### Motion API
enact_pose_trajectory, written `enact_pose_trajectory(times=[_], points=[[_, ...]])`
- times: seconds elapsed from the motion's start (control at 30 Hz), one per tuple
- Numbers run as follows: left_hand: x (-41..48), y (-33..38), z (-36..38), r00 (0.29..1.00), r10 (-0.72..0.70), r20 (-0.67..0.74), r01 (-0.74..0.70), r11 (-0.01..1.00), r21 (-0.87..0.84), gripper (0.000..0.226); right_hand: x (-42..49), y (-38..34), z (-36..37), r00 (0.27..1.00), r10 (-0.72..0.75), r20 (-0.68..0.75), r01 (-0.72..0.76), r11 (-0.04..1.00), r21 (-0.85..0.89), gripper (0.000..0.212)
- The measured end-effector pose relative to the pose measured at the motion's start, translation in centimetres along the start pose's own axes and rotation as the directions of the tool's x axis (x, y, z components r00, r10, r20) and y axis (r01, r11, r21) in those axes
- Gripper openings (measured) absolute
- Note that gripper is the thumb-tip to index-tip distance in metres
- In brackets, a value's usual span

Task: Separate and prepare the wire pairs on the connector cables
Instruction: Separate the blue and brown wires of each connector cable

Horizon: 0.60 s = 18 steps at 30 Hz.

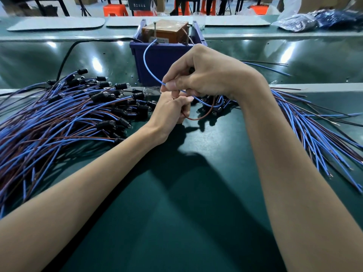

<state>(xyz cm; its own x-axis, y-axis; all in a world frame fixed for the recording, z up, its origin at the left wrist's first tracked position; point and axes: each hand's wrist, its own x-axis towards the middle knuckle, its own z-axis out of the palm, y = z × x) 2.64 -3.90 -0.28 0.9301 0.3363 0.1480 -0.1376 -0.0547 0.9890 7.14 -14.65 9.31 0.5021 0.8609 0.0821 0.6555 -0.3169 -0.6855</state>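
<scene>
My right hand (208,74) pinches a blue wire (145,63) between thumb and forefinger; the wire arcs up toward the blue bin. Just below it, my left hand (170,110) curls its fingers round a brown wire (204,116) that loops down to the green mat. Both wires seem to belong to one connector cable, whose black connector is hidden behind my hands. A large heap of blue and brown cables with black connectors (82,110) lies to the left. Another spread of cables (314,134) fans out to the right.
A blue bin (161,63) holding a brown box with metal posts (167,31) stands right behind my hands. A black cord (66,55) runs over the raised shelf. Plastic bags (314,20) lie at the far right. Green mat (186,193) lies between my forearms.
</scene>
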Motion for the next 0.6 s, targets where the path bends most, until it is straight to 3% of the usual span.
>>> enact_pose_trajectory(times=[0.13,0.23,0.37,0.5,0.6], points=[[-0.03,0.06,0.06,1.000,0.008,0.027,-0.008,1.000,-0.003,0.038,-0.02,-0.02,-0.05,1.000,-0.005,0.005,0.005,1.000,0.015,0.007],[0.03,-0.03,0.01,0.999,0.000,0.035,0.000,1.000,-0.017,0.056,0.00,0.00,-0.07,1.000,-0.013,0.005,0.013,1.000,0.005,0.008],[-0.02,0.03,-0.01,1.000,0.006,0.023,-0.006,1.000,-0.016,0.037,-0.07,-0.12,-0.13,1.000,-0.025,0.018,0.025,1.000,-0.010,0.009],[0.04,-0.11,-0.06,0.998,0.006,0.058,-0.006,1.000,-0.009,0.049,-0.09,-0.23,-0.05,0.999,-0.028,0.023,0.028,1.000,-0.012,0.009],[-0.12,0.06,-0.11,0.994,0.023,0.108,-0.022,1.000,-0.012,0.038,-0.12,-0.32,-0.02,0.999,-0.022,0.023,0.023,0.999,-0.023,0.010]])
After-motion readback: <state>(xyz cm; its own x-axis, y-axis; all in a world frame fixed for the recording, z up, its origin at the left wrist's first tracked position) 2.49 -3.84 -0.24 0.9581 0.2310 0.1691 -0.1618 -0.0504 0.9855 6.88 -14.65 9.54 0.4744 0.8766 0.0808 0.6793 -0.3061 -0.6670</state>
